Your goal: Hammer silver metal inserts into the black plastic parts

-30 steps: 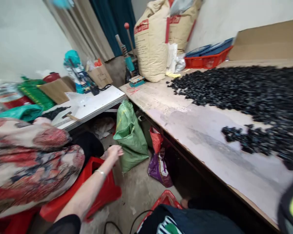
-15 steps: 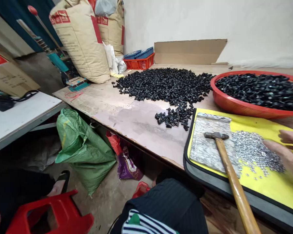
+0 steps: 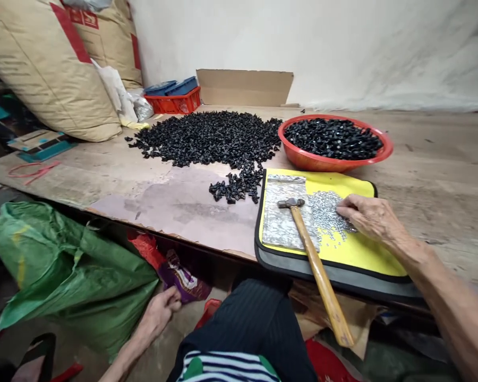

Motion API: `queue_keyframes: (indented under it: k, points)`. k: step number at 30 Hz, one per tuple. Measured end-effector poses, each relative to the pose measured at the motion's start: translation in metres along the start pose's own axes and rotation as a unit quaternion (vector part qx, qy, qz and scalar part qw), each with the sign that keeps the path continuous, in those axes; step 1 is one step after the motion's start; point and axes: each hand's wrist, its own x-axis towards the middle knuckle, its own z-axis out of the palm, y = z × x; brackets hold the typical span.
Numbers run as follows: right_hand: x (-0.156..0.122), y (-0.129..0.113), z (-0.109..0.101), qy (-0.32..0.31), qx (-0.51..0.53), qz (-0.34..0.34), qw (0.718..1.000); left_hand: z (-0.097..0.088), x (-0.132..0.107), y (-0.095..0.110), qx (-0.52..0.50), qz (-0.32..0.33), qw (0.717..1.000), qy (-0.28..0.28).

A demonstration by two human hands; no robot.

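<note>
Currently, the right hand (image 3: 368,215) rests open and palm down, its fingertips (image 3: 342,210) touching a pile of small silver nuts (image 3: 325,212) on a yellow mat (image 3: 362,254) with a black border. The pile sits near the middle of the mat, just right of a speckled metal plate (image 3: 282,212). A hammer (image 3: 310,249) lies with its steel head on the plate, and its wooden handle crosses the mat's lower edge and overhangs the table edge, running just left of the nuts. The left hand (image 3: 159,310) hangs below the table, beside a green woven sack (image 3: 63,265), with its fingers (image 3: 173,300) loosely curled; whether it holds anything cannot be determined. Beyond the mat stand a red bowl (image 3: 386,151) filled with black plastic pieces (image 3: 332,139) and a loose heap of similar black pieces (image 3: 211,138) on the wooden table (image 3: 442,159). Tall paper sacks (image 3: 48,74) and an orange crate (image 3: 175,103) occupy the far end.
</note>
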Motion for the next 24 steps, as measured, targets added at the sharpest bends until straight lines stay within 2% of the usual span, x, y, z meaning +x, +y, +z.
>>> queue_keyframes:
  k: [2,4,6,8,10,13,17,24]
  points:
    - [-0.002,-0.003,-0.006,-0.01,0.034,0.013,0.999,0.018,-0.001,0.029,-0.132,0.04,0.989,-0.052]
    - [-0.006,-0.007,-0.013,-0.015,0.067,0.033,0.997,0.034,-0.01,0.062,-0.225,0.047,0.969,-0.091]
    - [-0.012,-0.01,-0.017,-0.014,0.104,0.062,0.993,0.045,-0.022,0.09,-0.309,0.051,0.941,-0.128]
    - [-0.017,-0.014,-0.019,-0.009,0.144,0.095,0.985,0.052,-0.034,0.11,-0.377,0.048,0.911,-0.161]
    - [-0.022,-0.016,-0.018,-0.011,0.185,0.118,0.976,0.056,-0.041,0.121,-0.426,0.053,0.884,-0.185]
    - [-0.026,-0.018,-0.013,-0.025,0.237,0.129,0.963,0.06,-0.045,0.132,-0.467,0.063,0.859,-0.199]
    - [-0.026,-0.017,-0.006,-0.025,0.287,0.135,0.948,0.063,-0.049,0.152,-0.493,0.075,0.841,-0.21]
    - [-0.03,-0.018,-0.008,0.0,0.357,0.161,0.92,0.068,-0.055,0.187,-0.527,0.082,0.817,-0.22]
